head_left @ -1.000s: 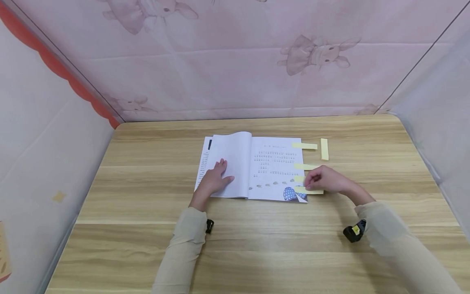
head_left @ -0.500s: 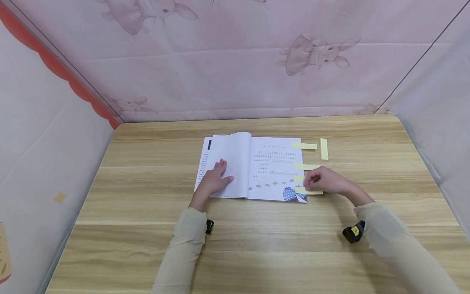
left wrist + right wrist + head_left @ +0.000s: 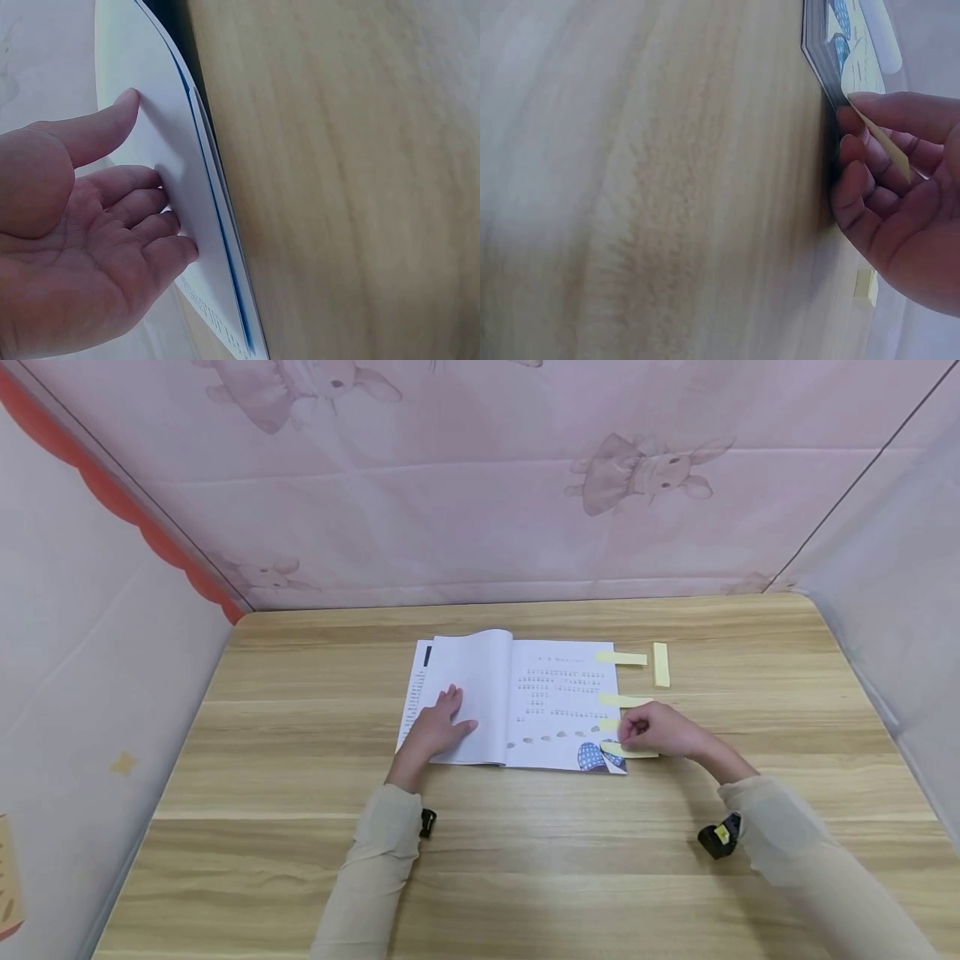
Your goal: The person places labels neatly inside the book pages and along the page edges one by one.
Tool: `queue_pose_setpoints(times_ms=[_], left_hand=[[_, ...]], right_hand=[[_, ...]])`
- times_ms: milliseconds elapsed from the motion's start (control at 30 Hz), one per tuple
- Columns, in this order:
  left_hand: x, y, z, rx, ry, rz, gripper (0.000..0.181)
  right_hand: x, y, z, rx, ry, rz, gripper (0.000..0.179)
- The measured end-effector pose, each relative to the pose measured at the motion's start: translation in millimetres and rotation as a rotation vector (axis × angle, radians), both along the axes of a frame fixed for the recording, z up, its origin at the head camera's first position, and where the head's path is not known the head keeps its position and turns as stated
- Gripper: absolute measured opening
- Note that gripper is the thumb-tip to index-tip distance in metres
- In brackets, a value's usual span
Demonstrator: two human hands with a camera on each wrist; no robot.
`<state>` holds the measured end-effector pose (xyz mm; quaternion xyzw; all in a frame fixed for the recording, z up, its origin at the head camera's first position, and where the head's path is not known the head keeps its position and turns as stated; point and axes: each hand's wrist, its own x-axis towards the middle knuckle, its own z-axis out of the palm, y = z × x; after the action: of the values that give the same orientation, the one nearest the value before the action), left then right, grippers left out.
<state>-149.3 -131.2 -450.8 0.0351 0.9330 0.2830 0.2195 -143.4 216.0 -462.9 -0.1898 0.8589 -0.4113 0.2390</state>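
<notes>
An open book [image 3: 555, 693] lies on the table, its right page printed with text and a blue checked picture at the lower corner. My left hand [image 3: 438, 729] rests flat on the blank left page; in the left wrist view its fingertips touch the paper. At the book's right edge, my right hand [image 3: 660, 729] pinches the lowest yellow sticky strip [image 3: 885, 142] between thumb and forefinger. That strip's inner end lies on the page and its outer end sticks out past the edge. Above it, several more yellow strips [image 3: 630, 658] stick out from the same edge, one partly behind my hand.
A pad of yellow sticky strips [image 3: 661, 664] lies on the wooden table [image 3: 525, 877] to the right of the book. A pink fabric wall with rabbit prints [image 3: 480, 527] rises behind the table, and pale walls stand at both sides.
My right hand has shifted very slightly, and the lowest strip now tilts a little at its inner end. The left hand and the book have stayed in place.
</notes>
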Motion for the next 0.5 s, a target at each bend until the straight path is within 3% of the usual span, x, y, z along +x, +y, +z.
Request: queue_pose_setpoints(times_ms=[300,500], left_hand=[[-0.7,-0.5,-2.6,0.001,0.008,-0.004,0.065],[-1.3,-0.6,-3.5,-0.002,0.004,-0.001,0.064]], right_hand=[[2.0,0.4,5.6,0.112,0.087,0.013,0.009],[1.2,4.7,9.8,0.134,0.092,-0.016,0.010]])
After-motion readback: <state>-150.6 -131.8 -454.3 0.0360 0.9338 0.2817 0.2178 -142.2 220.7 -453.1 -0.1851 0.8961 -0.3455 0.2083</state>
